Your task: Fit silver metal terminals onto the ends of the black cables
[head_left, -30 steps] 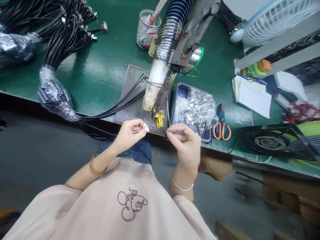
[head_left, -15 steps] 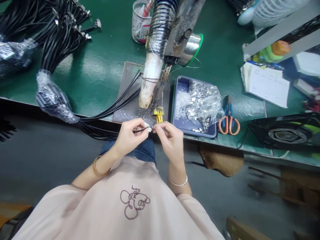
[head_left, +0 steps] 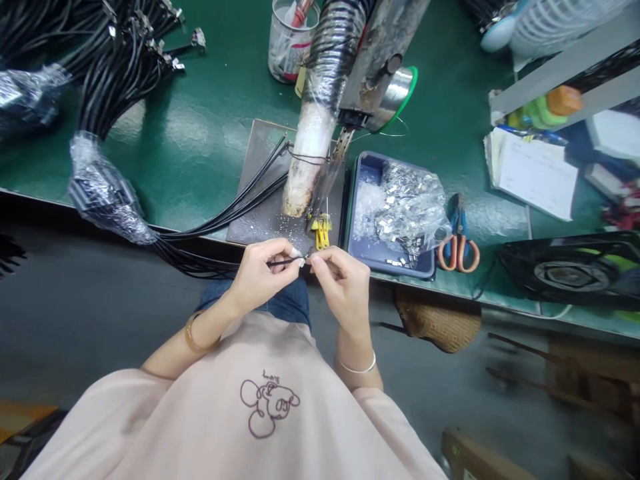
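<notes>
Cable point(head_left: 278, 263) gripped in left hand point(head_left: 260, 272) by the front edge of the worktop point(head_left: 185, 200) — right hand point(head_left: 347, 280) pinched closed beside it, contents unclear.

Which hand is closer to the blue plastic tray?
Right. The right hand is by the near left corner of the tray; the left hand is farther left.

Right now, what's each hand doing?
Left hand: closed, pinching a thin black cable.
Right hand: thumb and finger together at the cable's end; whether it grips anything is too small to tell.
</notes>
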{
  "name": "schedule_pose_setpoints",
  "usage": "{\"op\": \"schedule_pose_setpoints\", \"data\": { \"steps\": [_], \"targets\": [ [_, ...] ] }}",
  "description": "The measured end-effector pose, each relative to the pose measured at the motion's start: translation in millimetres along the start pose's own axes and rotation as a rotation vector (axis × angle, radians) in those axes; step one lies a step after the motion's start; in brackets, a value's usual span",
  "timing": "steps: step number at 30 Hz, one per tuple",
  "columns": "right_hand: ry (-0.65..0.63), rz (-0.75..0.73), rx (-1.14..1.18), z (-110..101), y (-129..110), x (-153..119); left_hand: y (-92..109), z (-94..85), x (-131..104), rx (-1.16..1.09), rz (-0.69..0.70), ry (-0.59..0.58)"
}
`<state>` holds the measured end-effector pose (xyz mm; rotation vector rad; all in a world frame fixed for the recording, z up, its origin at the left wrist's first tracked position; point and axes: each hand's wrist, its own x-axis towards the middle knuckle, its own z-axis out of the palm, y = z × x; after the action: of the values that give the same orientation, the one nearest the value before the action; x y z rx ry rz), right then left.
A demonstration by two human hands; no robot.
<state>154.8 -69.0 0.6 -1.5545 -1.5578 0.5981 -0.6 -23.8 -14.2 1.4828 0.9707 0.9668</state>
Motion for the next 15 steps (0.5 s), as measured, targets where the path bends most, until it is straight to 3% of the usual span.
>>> {"op": "schedule_pose_setpoints", "data": {
  "steps": [8,15],
  "targets": [
    [-0.014,-0.064,-0.044,0.2,-1.0,-0.4,0.6,-1.6,-0.9,0.030,0.042,0.004],
    [0.049,-0.075,0.004,-1.1,-0.8,-0.7,1.3,-2.1,-2.5,0.044,0.068,0.045]
  ]
}}
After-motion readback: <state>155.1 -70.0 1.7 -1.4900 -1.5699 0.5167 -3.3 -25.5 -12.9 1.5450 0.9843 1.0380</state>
